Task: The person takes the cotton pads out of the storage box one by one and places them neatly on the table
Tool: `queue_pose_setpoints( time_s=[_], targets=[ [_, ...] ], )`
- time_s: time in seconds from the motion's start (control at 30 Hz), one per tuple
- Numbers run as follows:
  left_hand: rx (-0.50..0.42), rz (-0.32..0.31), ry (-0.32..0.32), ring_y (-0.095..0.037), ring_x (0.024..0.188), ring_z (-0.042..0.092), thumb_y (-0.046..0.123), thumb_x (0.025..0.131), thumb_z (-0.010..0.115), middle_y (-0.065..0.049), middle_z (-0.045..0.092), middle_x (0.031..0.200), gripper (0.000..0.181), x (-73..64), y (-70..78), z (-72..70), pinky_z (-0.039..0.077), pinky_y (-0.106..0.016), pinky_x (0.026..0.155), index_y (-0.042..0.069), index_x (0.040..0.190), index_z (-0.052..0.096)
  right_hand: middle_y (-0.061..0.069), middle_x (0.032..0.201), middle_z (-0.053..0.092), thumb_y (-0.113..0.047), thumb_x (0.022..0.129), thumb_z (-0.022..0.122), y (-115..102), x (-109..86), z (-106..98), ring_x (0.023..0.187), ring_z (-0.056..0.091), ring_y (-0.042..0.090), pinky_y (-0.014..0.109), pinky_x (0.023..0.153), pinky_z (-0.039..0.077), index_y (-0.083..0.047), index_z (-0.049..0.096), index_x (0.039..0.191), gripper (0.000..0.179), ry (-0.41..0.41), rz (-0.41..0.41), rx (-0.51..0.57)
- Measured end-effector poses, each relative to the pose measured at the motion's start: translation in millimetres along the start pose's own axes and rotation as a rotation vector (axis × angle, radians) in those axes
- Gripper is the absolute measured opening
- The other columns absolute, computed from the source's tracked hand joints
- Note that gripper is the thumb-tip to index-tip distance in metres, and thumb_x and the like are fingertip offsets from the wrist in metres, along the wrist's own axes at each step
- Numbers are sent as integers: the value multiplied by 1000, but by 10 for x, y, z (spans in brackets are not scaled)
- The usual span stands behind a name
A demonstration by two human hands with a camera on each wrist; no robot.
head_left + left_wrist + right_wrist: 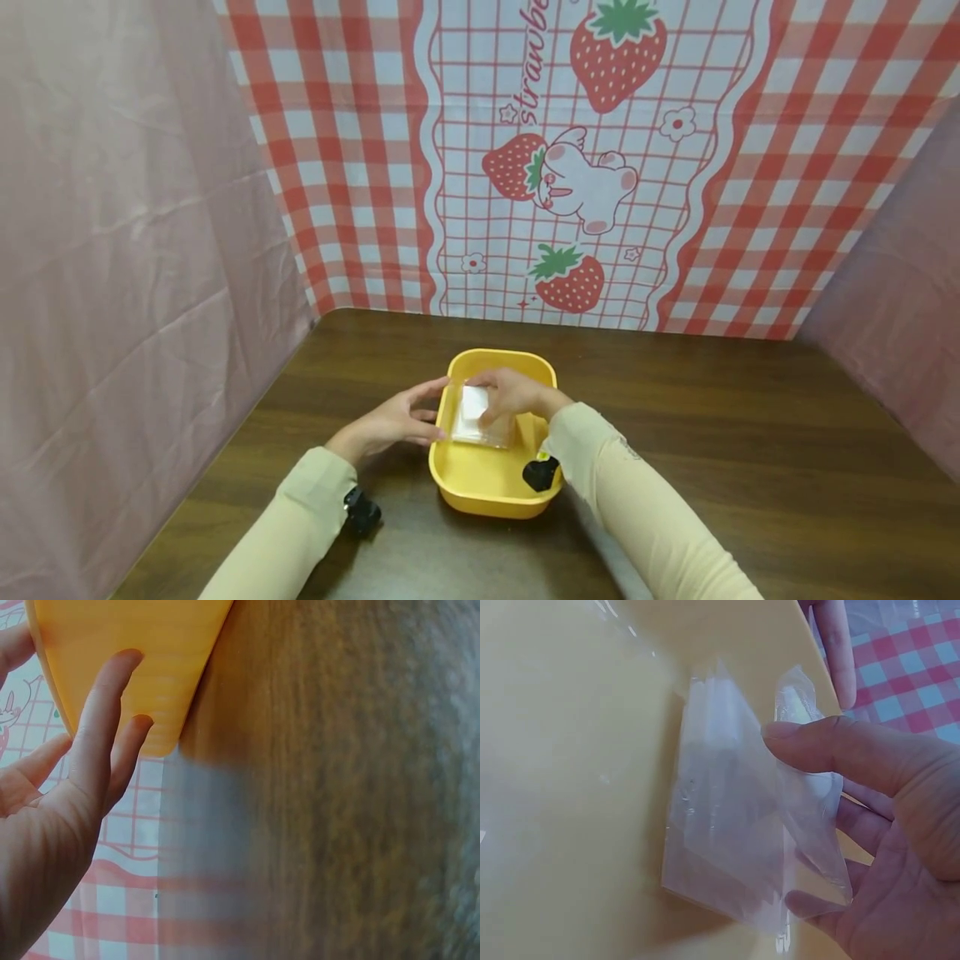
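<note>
One bag (pixel 810 810) is pinched by the right hand (pixel 513 392); other bags (pixel 720 802) lie just beside that hand, in the tub (pixel 487 483). The left hand (pixel 392 423) is held at the tub's wall, fingers apart. A light pinch is advised, lest neighbouring bags be dragged.

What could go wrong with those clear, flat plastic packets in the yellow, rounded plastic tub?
The packets lie close together, so the right grip might lift several at once. Their film looks thin and slick, so one could slip from its pinch. The left grip has spread fingers at the side of the tub, which might slide if nudged.
</note>
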State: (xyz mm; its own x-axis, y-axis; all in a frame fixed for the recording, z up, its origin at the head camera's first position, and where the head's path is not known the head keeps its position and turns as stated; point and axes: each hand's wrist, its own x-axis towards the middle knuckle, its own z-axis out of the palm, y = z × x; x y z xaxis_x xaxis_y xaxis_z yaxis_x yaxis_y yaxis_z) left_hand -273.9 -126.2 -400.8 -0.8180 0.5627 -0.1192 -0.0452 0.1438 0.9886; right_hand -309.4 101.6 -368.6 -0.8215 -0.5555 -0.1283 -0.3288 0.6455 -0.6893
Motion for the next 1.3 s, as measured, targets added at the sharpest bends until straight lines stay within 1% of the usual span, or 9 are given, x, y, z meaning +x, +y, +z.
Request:
queue_pose_setpoints(
  time_s=[0.13,0.27,0.37,0.5,0.6,0.73,0.97,1.17,1.3],
  targets=[
    [-18,6,-11,-35,116,49,-1,79,71,-21,25,145,85,6,-3,-1,54,-40,79,10,148,23,8,119,60,-6,67,81,-16,-11,-25,99,52,19,37,93,41,-4,59,123,60,25,-12,-4],
    [-13,11,-12,-35,115,49,-2,80,70,-21,25,145,84,2,-14,-8,54,-40,79,9,148,23,7,122,59,-8,69,81,-50,-31,-51,105,52,20,39,96,40,-7,59,125,60,51,8,4],
    [-1,2,-7,-34,115,50,-1,80,70,-21,26,144,83,-1,-14,-6,54,-39,79,10,148,23,6,125,57,-8,70,80,-75,-52,-77,110,50,21,39,100,37,-8,58,126,61,65,22,19],
    [1,-11,4,-34,114,51,-1,80,71,-20,27,144,84,-1,-4,-2,54,-39,79,12,148,24,9,127,55,-7,71,79,-97,-83,-123,114,49,23,40,101,36,-6,56,127,61,84,10,37],
    [-4,-20,14,-33,114,51,0,79,72,-18,27,145,85,-4,9,-1,54,-39,79,13,148,25,11,128,54,-7,70,80,-115,-103,-162,115,48,24,40,100,36,-5,56,127,62,103,1,48],
    [-11,-27,13,-33,114,50,0,79,72,-17,25,146,85,-7,22,0,53,-40,80,13,148,25,9,127,55,-8,69,81,-137,-128,-216,114,48,24,41,100,37,-8,57,127,62,124,21,59],
    [-32,-9,-8,-34,113,51,-2,79,71,-21,23,146,87,-13,21,17,53,-41,80,9,148,21,8,129,54,-7,71,79,-159,-180,-314,117,47,25,44,102,35,-10,56,128,61,138,46,49],
    [-25,4,-3,-36,115,49,-3,79,70,-22,22,146,86,-16,18,36,53,-42,80,8,149,20,5,135,50,-2,71,78,-147,-229,-413,123,43,27,43,104,33,-7,55,129,63,162,29,63],
    [-14,7,1,-36,116,48,-3,79,71,-22,23,146,86,-18,18,31,53,-41,80,9,149,21,4,136,49,-2,71,79,-126,-272,-494,124,42,27,42,103,35,-7,53,130,65,179,39,72]
  ],
)
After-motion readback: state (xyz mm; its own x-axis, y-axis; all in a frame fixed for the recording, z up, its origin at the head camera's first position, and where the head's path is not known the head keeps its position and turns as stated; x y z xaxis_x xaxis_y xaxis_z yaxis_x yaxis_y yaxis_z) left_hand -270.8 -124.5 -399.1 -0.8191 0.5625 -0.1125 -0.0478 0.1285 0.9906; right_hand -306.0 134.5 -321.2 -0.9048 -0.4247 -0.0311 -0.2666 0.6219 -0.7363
